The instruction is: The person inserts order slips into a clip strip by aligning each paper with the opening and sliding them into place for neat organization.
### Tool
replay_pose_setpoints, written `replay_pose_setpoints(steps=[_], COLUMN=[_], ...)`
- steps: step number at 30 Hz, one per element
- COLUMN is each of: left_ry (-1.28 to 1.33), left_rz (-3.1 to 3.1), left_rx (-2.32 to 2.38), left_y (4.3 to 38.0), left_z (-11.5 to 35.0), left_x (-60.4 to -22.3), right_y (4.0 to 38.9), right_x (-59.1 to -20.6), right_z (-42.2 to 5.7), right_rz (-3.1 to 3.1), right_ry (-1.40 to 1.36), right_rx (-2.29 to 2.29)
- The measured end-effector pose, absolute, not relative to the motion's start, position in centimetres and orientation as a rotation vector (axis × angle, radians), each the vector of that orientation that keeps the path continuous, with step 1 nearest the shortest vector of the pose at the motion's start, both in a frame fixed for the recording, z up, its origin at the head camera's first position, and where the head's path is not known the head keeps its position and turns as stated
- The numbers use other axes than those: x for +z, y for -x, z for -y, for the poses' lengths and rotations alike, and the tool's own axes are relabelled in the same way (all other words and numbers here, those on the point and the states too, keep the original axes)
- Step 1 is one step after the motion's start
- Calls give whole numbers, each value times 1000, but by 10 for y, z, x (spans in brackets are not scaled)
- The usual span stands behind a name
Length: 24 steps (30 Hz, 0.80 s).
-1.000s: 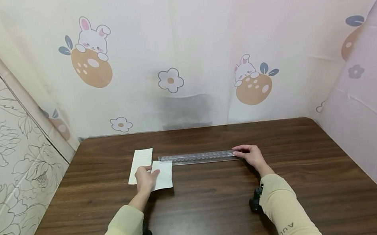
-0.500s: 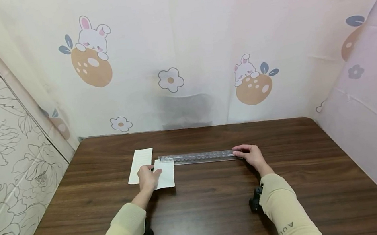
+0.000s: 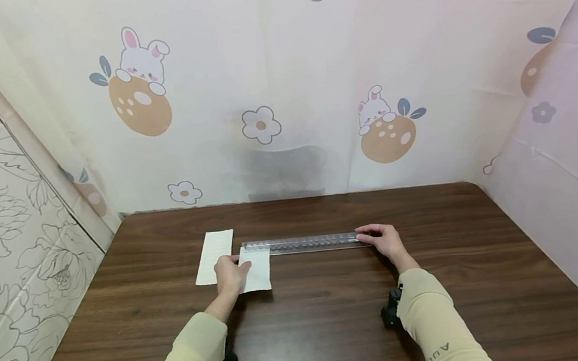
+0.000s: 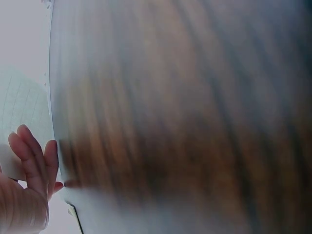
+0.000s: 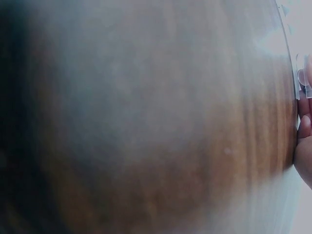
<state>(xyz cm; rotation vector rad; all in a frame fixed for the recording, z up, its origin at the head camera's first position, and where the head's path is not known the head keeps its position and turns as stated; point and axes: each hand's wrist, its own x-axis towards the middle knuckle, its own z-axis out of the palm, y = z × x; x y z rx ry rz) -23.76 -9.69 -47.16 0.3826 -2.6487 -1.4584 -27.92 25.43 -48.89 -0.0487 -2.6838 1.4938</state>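
Observation:
A long clear plastic strip, ruler-like with a row of rounded shapes along it, lies crosswise on the table. My right hand pinches its right end between thumb and fingers; part of that grip shows at the edge of the right wrist view, beside the strip's clear end. My left hand pinches the left edge of a small white sheet of paper, thumb on top. The sheet's top edge meets the strip's left end. In the left wrist view, faint lines show on the pale paper beyond the fingers.
A second lined sheet of paper lies flat left of the strip, partly behind my left hand. Dark wood-grain table spreads under everything. A printed curtain hangs along the back edge, with another cloth on the right side.
My left hand has slid the small sheet a little to the right along the strip's left end. My right hand and the strip have stayed in place.

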Motion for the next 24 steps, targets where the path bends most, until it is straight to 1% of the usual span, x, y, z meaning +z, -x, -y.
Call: replay_pose_setpoints(steps=[24], left_ry=[-377], left_rz=[2653], left_rx=[-1454], left_y=[238], left_z=[87], left_x=[-468], right_y=[277], right_x=[-487], right_z=[-253], right_rz=[2685], right_ry=[36], right_rx=[1509])
